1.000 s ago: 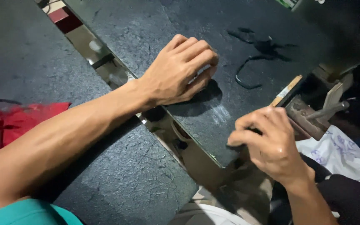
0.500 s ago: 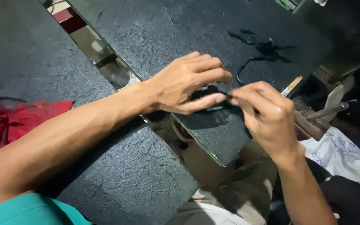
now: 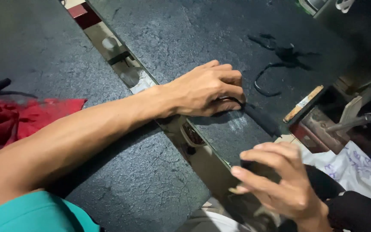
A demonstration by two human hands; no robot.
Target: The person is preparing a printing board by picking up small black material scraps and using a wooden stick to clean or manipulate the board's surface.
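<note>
Left grip: the left hand (image 3: 209,88) lies palm down on the dark grey speckled slab of the table (image 3: 185,30), fingers curled and pressed onto the near end of a thin black strip of rubbery material (image 3: 260,120); it pins the strip rather than closing round it.
Right grip: the right hand (image 3: 280,178) hovers at the near edge of the slab, below and to the right of the left grip, fingers bent and loosely spread. Something dark shows between the fingertips, but whether it pinches anything I cannot tell.
Strip: it runs from under the left fingers down and rightward across the slab toward its edge, lying flat, with a faint pale chalk smudge just beside it.
Beyond the left grip: thin black offcuts, one curled into a loop (image 3: 265,79) and a tangle farther off (image 3: 286,51), lie loose on the slab, well apart from both hands.
Right of the grips: a narrow wooden stick with a pale face (image 3: 303,103) rests at the slab's edge, above a metal fixture; white cloth with blue marks (image 3: 357,172) lies lower right.
Left of the grips: a gap between two slabs shows a tan frame (image 3: 121,56); a red cloth (image 3: 18,120) lies on the far slab.
Progress, as a judgement: the strip seems placed and held on the slab, and the loose offcuts suggest some cutting is done; the strip's lower end looks not yet secured or trimmed.
</note>
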